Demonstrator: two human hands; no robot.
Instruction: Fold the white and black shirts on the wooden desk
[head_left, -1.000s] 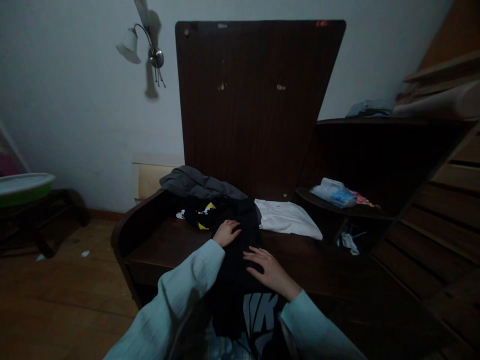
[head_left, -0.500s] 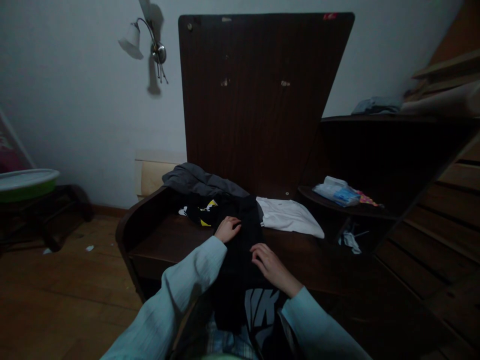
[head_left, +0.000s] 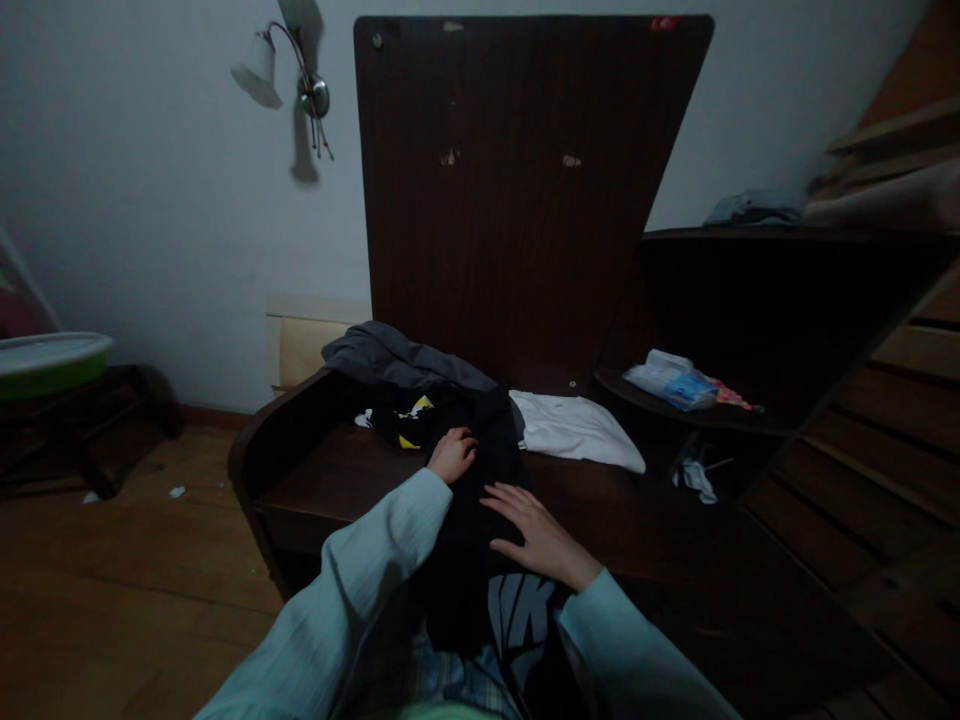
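A black garment [head_left: 469, 560] with large grey lettering hangs from the dark wooden surface toward my lap. My left hand [head_left: 452, 455] lies on its upper part, fingers loosely bent on the cloth and not clearly gripping it. Lower and to the right, my right hand [head_left: 536, 535] is open over the same garment, its fingers stretched out flat and the thumb apart. Beside my left hand is a bunched black cloth with a yellow and white print [head_left: 411, 425]. A folded white garment [head_left: 574, 430] lies to the right of the black one.
A grey cloth [head_left: 405, 358] drapes over the back left of the dark wooden bench [head_left: 307, 490]. At right, a corner shelf [head_left: 652, 402] carries a plastic packet [head_left: 675, 382]. A green basin [head_left: 60, 368] stands far left. A tall dark panel [head_left: 517, 200] rises behind.
My right hand has moved left and slightly up over the black garment, and its fingers have straightened and spread. My left hand stays at nearly the same place on the cloth.
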